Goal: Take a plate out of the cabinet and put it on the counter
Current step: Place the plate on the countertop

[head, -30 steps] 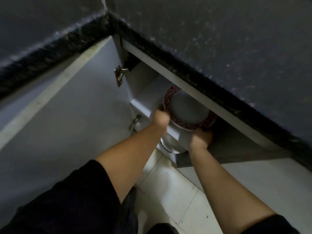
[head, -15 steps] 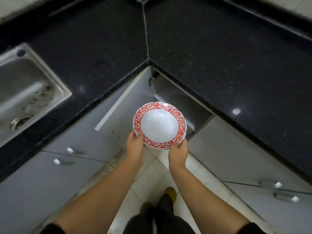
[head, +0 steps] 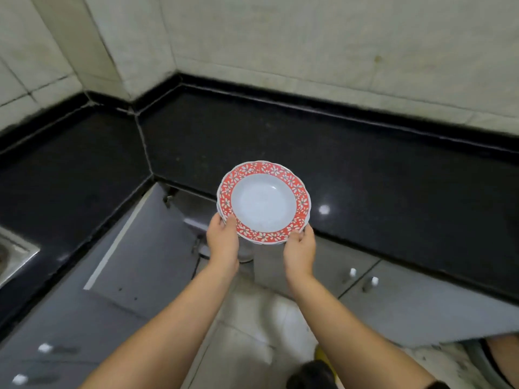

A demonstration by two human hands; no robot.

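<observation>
A white plate [head: 264,202] with a red flowered rim is held level in the air, its far half over the front edge of the black counter [head: 365,175]. A second rim edge shows just under it. My left hand [head: 223,242] grips its near left rim and my right hand [head: 299,249] grips its near right rim, thumbs on top. Below and behind the plate the corner cabinet [head: 193,209] stands with its grey door [head: 140,248] swung open to the left.
The counter wraps an inner corner under tiled walls. A steel sink [head: 12,256] sits at the far left. Grey cabinet doors with small knobs [head: 362,279] run below the counter. Pale floor tiles and my foot [head: 311,374] lie below.
Both hands pulled the plate out of the cabinet, then raised it up and forward to counter height. My view has lifted toward the wall.
</observation>
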